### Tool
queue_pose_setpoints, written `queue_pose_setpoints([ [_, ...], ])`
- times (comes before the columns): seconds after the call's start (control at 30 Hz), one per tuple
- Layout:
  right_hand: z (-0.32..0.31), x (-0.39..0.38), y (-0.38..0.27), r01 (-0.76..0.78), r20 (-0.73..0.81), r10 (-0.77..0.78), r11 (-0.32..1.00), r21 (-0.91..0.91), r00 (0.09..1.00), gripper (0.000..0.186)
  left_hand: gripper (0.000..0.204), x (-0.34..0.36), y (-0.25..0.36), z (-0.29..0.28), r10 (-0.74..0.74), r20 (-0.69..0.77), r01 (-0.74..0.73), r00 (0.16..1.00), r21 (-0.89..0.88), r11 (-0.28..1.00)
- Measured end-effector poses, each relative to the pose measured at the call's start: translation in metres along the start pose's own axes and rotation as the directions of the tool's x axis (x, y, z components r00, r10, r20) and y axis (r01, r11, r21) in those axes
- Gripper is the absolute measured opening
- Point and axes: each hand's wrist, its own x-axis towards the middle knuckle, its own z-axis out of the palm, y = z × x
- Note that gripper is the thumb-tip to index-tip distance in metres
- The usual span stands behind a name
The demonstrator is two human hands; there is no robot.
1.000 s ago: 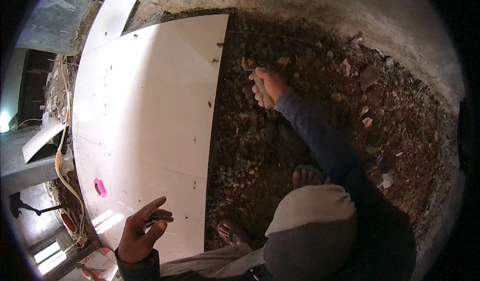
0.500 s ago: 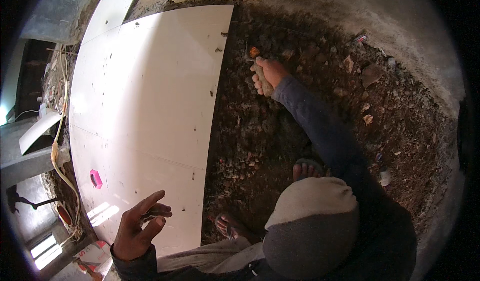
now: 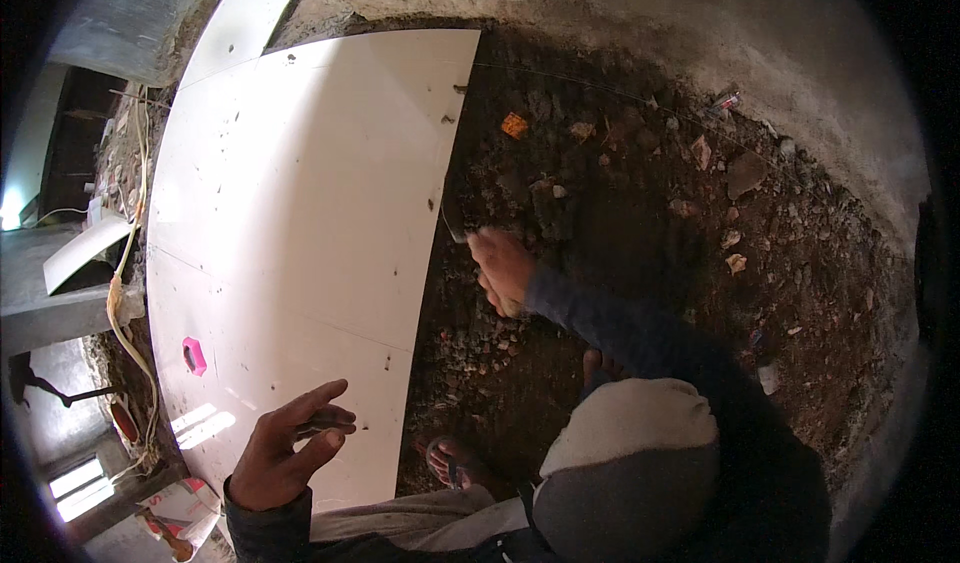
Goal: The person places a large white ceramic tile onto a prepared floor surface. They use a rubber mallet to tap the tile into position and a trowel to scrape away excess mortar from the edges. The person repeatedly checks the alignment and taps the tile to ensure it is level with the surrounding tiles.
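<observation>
My right hand is closed round the handle of a trowel, low over the dark rubble beside the white tiles. Only a thin strip of the trowel's metal shows, near the tile edge; the grip hides the handle. Over the near part of the large white tiles hovers my left hand, empty, its fingers apart and partly bent. A pink ring-shaped object lies on the tiles, farther left than that hand.
Loose earth and stones cover the ground on the right, with an orange lump among them. A thin string crosses the far ground. A concrete wall curves behind. At left runs a pale cable. My sandalled foot stands near the tiles.
My right hand has come nearer with the trowel, away from the orange lump and down along the tile edge. My left hand keeps nearly the same place and pose.
</observation>
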Motion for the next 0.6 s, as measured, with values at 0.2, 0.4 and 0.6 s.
queue_pose_setpoints([
  [0.2,-0.092,0.049,-0.053,0.076,-0.121,-0.089,0.991,-0.107,0.989,0.036,0.057,-0.007,-0.01,-0.003,-0.006,-0.033,0.007,0.999,0.049,0.999],
  [0.4,0.009,0.03,0.026,-0.09,-0.003,0.09,0.995,0.052,0.996,0.043,0.06,-0.032,-0.004,-0.002,-0.048,-0.093,0.054,0.994,0.063,0.997],
  [0.6,0.035,-0.057,0.088,-0.21,0.091,0.202,0.973,0.099,0.975,0.05,0.059,-0.006,-0.003,0.003,0.007,-0.035,-0.003,0.999,0.099,0.995],
])
